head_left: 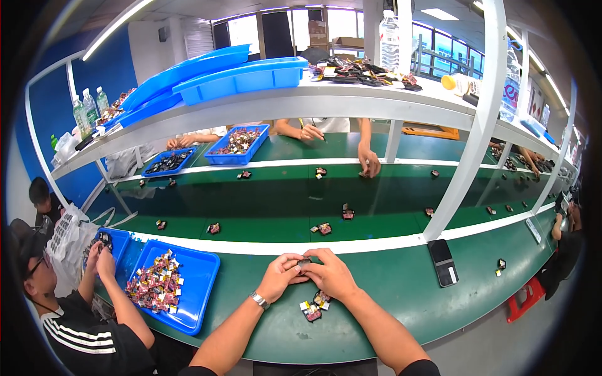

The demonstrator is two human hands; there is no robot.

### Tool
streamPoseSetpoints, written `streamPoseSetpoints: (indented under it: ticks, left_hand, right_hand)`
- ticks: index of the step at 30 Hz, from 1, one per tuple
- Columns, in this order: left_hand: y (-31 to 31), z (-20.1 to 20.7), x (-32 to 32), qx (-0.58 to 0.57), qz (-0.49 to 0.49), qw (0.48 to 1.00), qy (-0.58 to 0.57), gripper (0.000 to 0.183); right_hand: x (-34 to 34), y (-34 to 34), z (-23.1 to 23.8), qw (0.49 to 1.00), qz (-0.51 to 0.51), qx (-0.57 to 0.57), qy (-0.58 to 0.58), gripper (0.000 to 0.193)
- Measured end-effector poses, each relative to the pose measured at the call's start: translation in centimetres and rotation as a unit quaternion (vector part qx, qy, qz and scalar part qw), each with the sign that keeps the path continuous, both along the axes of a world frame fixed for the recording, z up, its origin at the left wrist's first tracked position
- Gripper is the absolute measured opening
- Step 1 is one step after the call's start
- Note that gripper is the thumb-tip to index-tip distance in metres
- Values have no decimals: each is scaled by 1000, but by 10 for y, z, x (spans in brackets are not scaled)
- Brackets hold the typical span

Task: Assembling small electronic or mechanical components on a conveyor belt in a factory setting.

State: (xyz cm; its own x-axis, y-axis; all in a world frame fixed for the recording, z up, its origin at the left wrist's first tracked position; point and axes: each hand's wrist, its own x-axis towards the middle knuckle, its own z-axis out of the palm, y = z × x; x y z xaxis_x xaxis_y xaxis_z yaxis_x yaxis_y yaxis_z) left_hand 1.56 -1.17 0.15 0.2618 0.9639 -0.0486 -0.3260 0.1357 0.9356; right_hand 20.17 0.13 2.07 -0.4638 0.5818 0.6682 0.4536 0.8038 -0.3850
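Honestly can't make out much of the small dark piece (303, 263), since the fingers of the left-hand grip (281, 276) and right-hand grip (330, 274) cover most of it. Both black sleeves (419, 368) get chopped by the bottom edge. The person across (331, 125) has their head hidden behind the shelf (313, 103), and their lowered hand (369, 165) mostly covers whatever it's touching. The co-worker on the left (88, 326) is cut off low down, and what their fingers hold is too small to tell. Same with the bits in the far blue tray (263, 145). Far right end's just a blur, including the person there (567, 241).
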Motion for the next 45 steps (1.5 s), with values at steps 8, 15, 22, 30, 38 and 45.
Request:
streamPoseSetpoints:
  ticks: [8,15,22,30,38,45]
  left_hand:
    - [0,-2,-2,-4,-19,1000,-2,25]
    - [0,-2,-2,12,-26,999,-23,25]
    - [1,-5,-3,10,-20,1000,-18,23]
    - [2,-8,-5,15,-24,999,-34,22]
    - [3,-6,-3,16,-6,1000,-17,23]
    - [3,-9,-4,24,29,999,-24,23]
  right_hand:
    - [-1,-2,-3,998,-18,-36,39,16]
    - [-7,-6,-6,995,-22,-66,65,15]
    - [-10,-7,-13,994,-41,-66,71,13]
    - [-14,-8,-18,983,-36,-127,130,16]
    - [-13,-7,-26,957,-9,-243,158,20]
    - [-18,-7,-20,978,-37,-169,120,21]
